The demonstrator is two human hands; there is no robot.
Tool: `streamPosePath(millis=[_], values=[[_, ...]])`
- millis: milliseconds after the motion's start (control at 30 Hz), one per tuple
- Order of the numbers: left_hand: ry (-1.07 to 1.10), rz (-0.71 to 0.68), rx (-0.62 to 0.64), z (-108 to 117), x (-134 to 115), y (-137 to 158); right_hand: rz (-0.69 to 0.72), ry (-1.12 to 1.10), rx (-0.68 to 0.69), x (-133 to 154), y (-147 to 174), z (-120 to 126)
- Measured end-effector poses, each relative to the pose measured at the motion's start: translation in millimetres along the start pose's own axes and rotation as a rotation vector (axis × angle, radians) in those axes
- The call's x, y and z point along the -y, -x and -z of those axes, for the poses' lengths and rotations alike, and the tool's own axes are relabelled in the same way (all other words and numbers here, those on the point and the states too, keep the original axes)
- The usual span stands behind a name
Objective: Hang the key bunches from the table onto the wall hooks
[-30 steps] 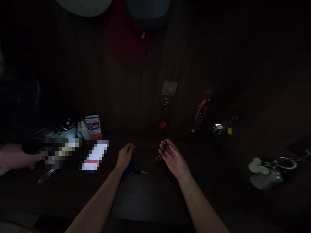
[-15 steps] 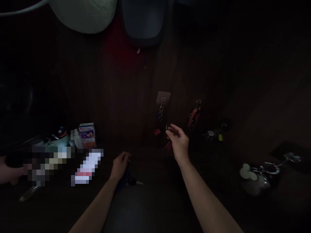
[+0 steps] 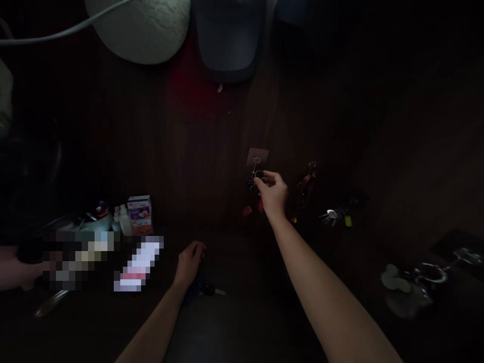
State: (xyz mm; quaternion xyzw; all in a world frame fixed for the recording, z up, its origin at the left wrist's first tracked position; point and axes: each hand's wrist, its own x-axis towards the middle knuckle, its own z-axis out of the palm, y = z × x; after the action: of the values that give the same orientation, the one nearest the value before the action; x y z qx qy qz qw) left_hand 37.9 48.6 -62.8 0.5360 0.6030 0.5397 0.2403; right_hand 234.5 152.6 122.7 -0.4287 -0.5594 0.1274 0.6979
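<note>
My right hand [image 3: 273,194] is raised at the dark wall, thumb and fingers pinching a thin metal key ring [image 3: 259,175]. The ring is right at a small wall hook [image 3: 256,161], where other dark keys hang; I cannot tell whether it touches the hook. A small red tag [image 3: 247,210] hangs below. My left hand [image 3: 190,259] rests on the dark surface, fingers loosely bent and a little apart, with nothing visible in them. Just below it lies a key with a black head [image 3: 208,290] beside something blue, partly hidden by my wrist.
Further right hang a reddish strap [image 3: 308,184], a bunch of keys with a yellow tag [image 3: 348,221] and a large ring with pale discs [image 3: 395,280]. Small boxes [image 3: 139,214] and white bottles [image 3: 123,219] stand at left. Caps [image 3: 229,45] hang above.
My right hand has moved up and left with the key ring, to the wall hook. My left hand has stayed in place while the view has shifted slightly.
</note>
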Motion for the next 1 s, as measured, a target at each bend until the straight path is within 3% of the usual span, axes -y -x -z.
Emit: streamPosePath(millis=[300, 533, 867, 1000], values=[[0.017, -0.011, -0.002, -0.2, 2.1, -0.9, 0.020, 0.149, -0.028, -0.8, 0.7, -16.0], [0.024, -0.015, -0.006, -0.6, 3.6, -1.8, -0.048, 0.120, -0.034, -3.1, 12.1, -20.9], [0.021, -0.009, -0.008, -0.3, 2.7, -2.2, -0.050, -0.160, 0.071, -18.5, 63.9, -16.9], [0.015, -0.006, -0.009, 0.0, 2.8, -1.8, -0.079, -0.170, 0.158, -31.7, 85.1, -8.1]])
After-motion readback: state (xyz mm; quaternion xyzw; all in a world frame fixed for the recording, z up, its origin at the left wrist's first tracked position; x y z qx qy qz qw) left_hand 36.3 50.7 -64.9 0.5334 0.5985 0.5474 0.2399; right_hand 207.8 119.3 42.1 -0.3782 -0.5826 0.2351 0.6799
